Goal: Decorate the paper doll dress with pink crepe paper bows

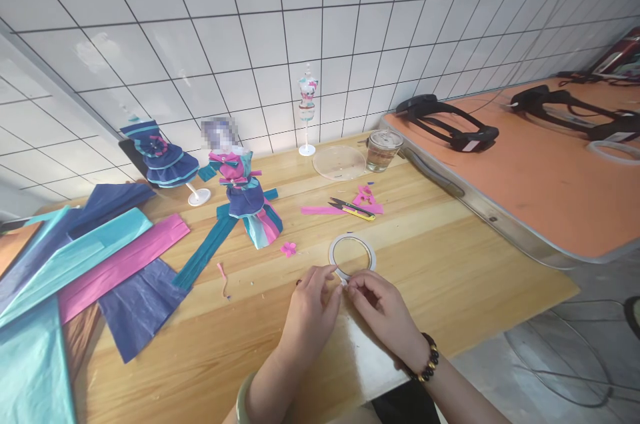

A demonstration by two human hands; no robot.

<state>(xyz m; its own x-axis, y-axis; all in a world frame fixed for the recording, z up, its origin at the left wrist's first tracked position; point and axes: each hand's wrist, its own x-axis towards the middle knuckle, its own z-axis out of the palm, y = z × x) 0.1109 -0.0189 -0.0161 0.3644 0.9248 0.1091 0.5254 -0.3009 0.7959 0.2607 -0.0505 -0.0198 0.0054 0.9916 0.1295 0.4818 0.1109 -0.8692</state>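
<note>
My left hand and my right hand meet at the near edge of a white tape ring lying on the wooden table. The fingertips of both are pinched close together around a tiny whitish piece, too small to make out well. A pink paper flower lies to the left of the ring. Beyond the ring, yellow and black snips rest on a pink paper strip, beside pink cut scraps.
A doll in a paper dress, a blue dress on a stand and a small dress form stand behind. Coloured paper covers the left side. A glass stands near the orange table, which bears black headsets.
</note>
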